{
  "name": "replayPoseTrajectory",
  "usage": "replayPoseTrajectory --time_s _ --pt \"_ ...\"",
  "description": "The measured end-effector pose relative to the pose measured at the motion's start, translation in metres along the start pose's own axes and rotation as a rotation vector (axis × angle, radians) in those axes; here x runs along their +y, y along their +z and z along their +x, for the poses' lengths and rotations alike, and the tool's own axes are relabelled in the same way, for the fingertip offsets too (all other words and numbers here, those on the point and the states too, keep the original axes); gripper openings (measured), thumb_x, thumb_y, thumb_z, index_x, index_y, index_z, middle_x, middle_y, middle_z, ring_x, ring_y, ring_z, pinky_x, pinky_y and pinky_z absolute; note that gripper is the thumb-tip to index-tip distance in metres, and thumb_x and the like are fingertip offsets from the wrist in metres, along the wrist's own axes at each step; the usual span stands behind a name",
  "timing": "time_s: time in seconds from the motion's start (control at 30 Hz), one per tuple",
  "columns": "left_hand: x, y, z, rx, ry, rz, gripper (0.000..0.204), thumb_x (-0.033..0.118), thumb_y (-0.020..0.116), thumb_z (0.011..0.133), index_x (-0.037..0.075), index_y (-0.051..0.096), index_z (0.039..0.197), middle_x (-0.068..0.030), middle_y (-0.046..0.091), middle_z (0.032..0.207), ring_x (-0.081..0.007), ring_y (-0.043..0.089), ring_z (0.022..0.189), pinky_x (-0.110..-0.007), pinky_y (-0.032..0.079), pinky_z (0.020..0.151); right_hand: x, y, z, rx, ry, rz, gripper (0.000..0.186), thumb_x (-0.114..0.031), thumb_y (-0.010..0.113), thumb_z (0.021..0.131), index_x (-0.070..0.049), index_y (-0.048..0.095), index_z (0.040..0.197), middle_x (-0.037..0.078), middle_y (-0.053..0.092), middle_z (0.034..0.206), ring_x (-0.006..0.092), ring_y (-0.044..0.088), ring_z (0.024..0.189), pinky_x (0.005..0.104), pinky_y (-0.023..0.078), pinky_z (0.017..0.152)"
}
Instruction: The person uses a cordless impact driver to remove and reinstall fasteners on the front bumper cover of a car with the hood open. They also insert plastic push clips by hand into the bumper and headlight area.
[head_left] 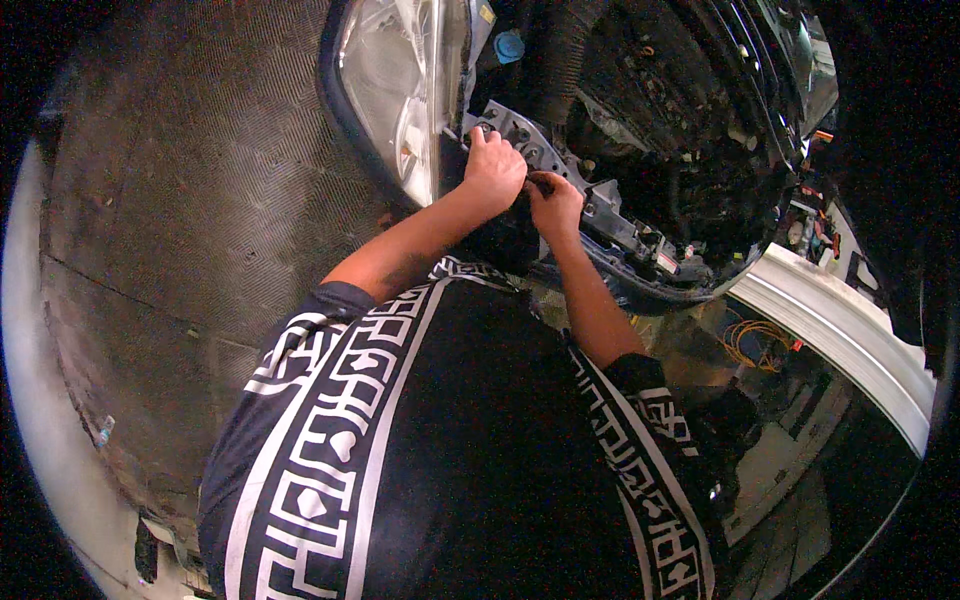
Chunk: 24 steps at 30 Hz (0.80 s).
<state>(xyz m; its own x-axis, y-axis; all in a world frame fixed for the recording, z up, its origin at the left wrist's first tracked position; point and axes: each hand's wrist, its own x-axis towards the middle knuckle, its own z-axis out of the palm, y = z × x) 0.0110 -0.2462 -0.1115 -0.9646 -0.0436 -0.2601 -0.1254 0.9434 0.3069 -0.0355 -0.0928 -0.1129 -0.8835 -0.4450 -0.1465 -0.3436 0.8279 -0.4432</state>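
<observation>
At the front of a car with its engine bay uncovered, both my hands work by the grey metal crossmember behind the bumper. My left hand is closed with its knuckles up, beside the inner edge of the headlight; what its fingers grip is hidden. A thin, light rod end shows just left of those fingers. My right hand sits close to the left wrist, fingers bent in a pinch around a small dark piece that I cannot make out.
A blue reservoir cap and a ribbed black hose lie beyond my hands in the engine bay. Patterned dark flooring spreads on the left. To the right are a coiled orange cable and a long white ledge.
</observation>
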Motion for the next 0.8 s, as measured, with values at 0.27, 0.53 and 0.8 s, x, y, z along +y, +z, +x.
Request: replayPoseTrajectory --time_s 0.27,0.53,0.8 --pt "-0.005 -0.014 0.005 -0.141 0.097 0.112 0.047 0.045 0.081 0.068 0.011 0.071 0.099 -0.0055 0.070 0.098 -0.0246 0.060 0.106 -0.050 0.034 0.096 0.017 -0.012 -0.012 0.020 0.020 0.322 0.021 -0.010 0.075 0.081 -0.001 0.071 0.101 0.013 0.073 0.091 0.0195 0.070 0.081 0.0306 0.053 0.077" --pt "-0.034 -0.016 0.034 -0.353 0.296 0.027 0.060 0.046 0.088 0.054 0.004 0.065 0.089 -0.0149 0.070 0.087 -0.0362 0.069 0.089 -0.046 0.054 0.075 0.027 -0.003 -0.038 0.070 0.110 0.658 0.023 -0.010 0.075 0.081 -0.004 0.072 0.103 0.012 0.074 0.094 0.0192 0.071 0.084 0.0307 0.053 0.079" --pt "-0.052 -0.016 0.053 -0.387 0.516 -0.001 0.065 0.050 0.087 0.055 0.007 0.068 0.100 -0.0176 0.070 0.091 -0.0370 0.068 0.091 -0.047 0.054 0.078 -0.014 0.007 -0.050 0.362 0.162 0.406 0.019 -0.004 0.075 0.081 -0.001 0.072 0.100 0.011 0.072 0.090 0.0180 0.069 0.079 0.0286 0.053 0.073"
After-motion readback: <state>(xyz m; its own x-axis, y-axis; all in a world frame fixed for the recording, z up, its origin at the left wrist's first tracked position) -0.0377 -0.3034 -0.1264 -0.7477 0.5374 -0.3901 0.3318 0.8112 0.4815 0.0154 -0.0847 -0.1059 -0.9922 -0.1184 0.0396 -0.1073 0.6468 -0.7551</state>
